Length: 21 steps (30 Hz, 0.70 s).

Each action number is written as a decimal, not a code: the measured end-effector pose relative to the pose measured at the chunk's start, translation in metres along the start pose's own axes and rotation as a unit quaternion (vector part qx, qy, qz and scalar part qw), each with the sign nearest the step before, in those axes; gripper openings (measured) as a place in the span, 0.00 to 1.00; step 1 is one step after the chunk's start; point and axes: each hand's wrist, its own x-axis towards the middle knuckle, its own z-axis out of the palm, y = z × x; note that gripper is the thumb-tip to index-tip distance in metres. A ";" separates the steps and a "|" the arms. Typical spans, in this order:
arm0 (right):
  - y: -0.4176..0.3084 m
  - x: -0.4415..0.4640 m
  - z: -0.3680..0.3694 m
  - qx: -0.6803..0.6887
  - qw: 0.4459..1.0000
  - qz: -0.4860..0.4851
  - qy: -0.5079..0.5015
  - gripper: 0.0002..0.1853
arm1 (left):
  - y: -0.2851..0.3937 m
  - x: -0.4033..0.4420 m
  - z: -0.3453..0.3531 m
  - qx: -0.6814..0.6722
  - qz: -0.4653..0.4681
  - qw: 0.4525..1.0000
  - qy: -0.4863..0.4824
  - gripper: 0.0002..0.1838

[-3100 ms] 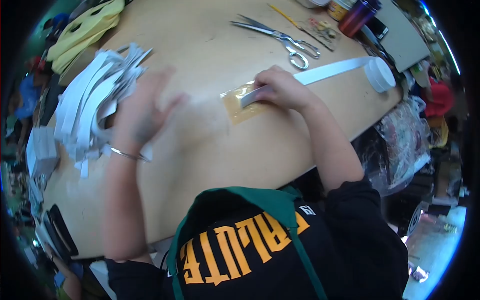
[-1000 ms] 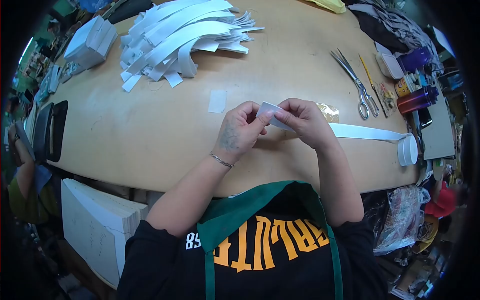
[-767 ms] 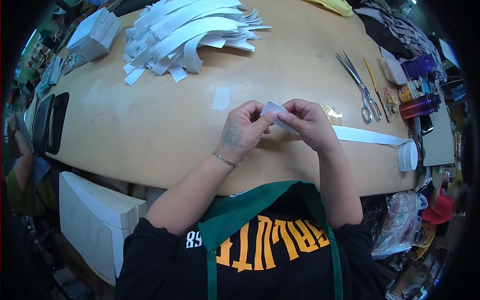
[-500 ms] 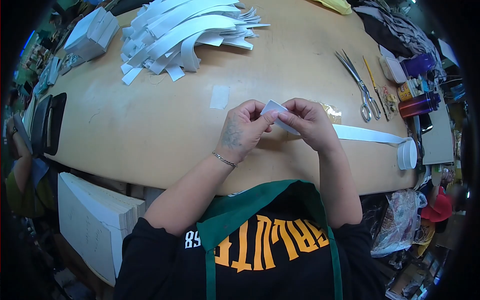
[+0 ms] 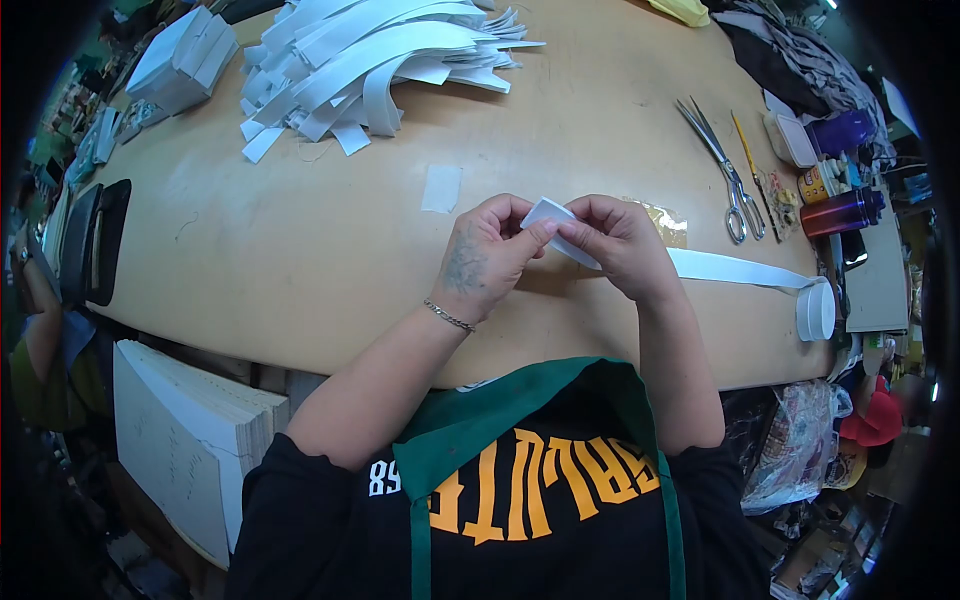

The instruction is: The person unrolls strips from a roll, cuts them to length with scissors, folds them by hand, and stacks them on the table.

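Note:
My left hand pinches the folded end of a white band between thumb and fingers. Opposite it, my right hand grips the same folded end, the two thumbs close together on top. From under my right hand the band runs flat to the right, up to its white roll near the table's edge. A shiny gold clear packet lies just behind my right hand, partly covered. Left of the hands, a small white rectangular piece rests on the table.
A heap of cut white strips lies at the back, beside a white stack. Scissors and a yellow thin stick are at the right, near a purple bottle. A black case sits on the left edge.
Both hands keep their pinch on the folded band end, which looks slightly more tilted. The view has shifted a little; other things stay in place.

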 end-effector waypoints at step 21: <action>0.000 0.052 0.051 -0.107 0.988 -0.083 0.069 0.10 | 0.009 0.009 -0.039 0.010 -0.075 0.989 0.124 0.06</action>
